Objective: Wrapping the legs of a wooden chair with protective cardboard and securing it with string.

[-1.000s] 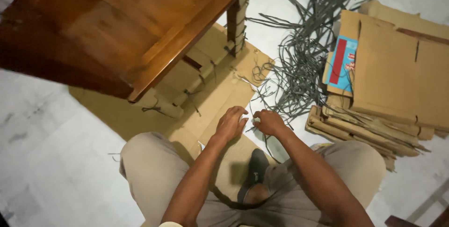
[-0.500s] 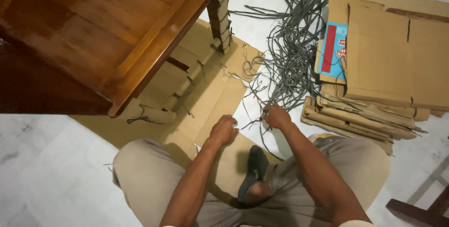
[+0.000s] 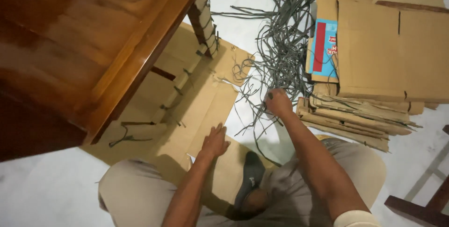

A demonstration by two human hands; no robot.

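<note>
The gray straps (image 3: pixel 285 44) lie piled at upper centre. The right hand (image 3: pixel 278 102) has advanced from beside the left hand (image 3: pixel 215 141) to the pile edge, fingers closed on strands. The left hand now rests flat, open, on the cardboard sheet (image 3: pixel 206 105).

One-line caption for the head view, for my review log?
Seated person's right hand grips grey straps; left hand rests on floor cardboard beside a wooden table.
</note>
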